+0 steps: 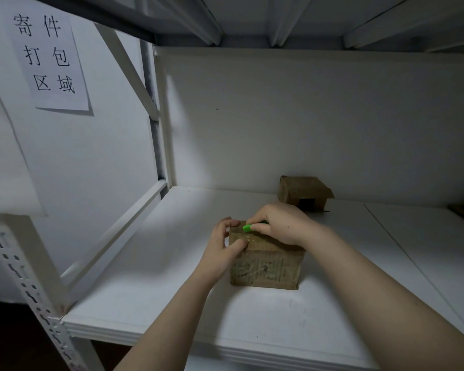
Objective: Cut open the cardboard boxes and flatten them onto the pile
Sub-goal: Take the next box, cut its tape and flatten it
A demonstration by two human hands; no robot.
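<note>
Your left hand (224,246) grips a top corner of the small cardboard box (268,266) to steady it while your right hand (281,223), curled round the green box cutter (248,227), sets its tip at the top seam.

Our left hand (224,247) grips the box (268,266) at its 9 o'clock edge, fingers curled. Our right hand (281,223), at 12 o'clock, pinches the green cutter (248,227).

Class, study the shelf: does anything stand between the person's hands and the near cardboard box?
Nothing visible does. The left hand grips the near box at its top left edge; the right hand holds a green cutter against its top. The other box sits apart, behind them.
</note>
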